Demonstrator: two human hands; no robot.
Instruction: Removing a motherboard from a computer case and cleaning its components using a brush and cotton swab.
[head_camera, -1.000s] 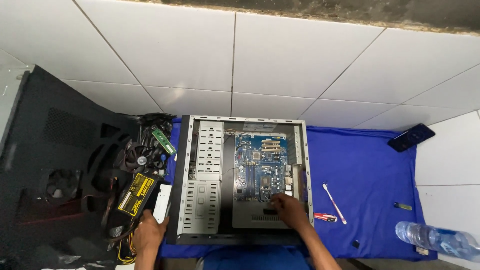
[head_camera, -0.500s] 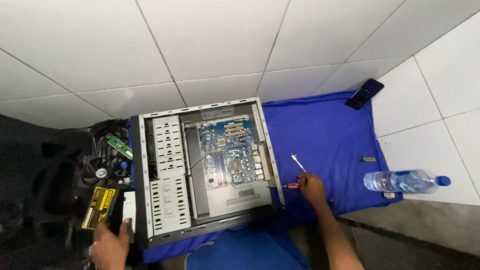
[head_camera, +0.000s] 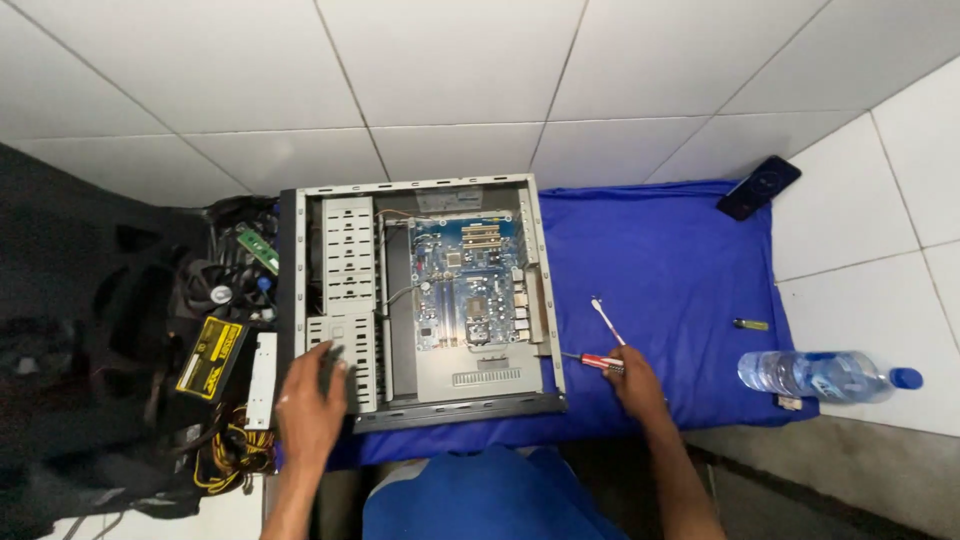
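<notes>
An open grey computer case (head_camera: 420, 190) lies on a blue cloth (head_camera: 670, 250), with a blue motherboard (head_camera: 465, 285) inside it. My left hand (head_camera: 310, 400) rests with fingers apart on the near-left corner of the case, over the drive cage (head_camera: 345, 290). My right hand (head_camera: 635, 385) is on the cloth just right of the case. Its fingers are closed on the handle of a red-handled screwdriver (head_camera: 595, 361) that lies flat there. A second, silver screwdriver (head_camera: 606, 320) lies just beyond it.
Left of the case lie a black and yellow power supply (head_camera: 212, 352) with loose cables, a fan (head_camera: 215, 292), a green memory stick (head_camera: 257, 248) and black panels (head_camera: 70, 320). A dark phone (head_camera: 758, 187), a small yellow item (head_camera: 750, 324) and a water bottle (head_camera: 815, 373) lie to the right.
My right hand left the inside of the case and went right to the red-handled screwdriver. My left hand moved from the power supply onto the case corner. The camera view shifted.
</notes>
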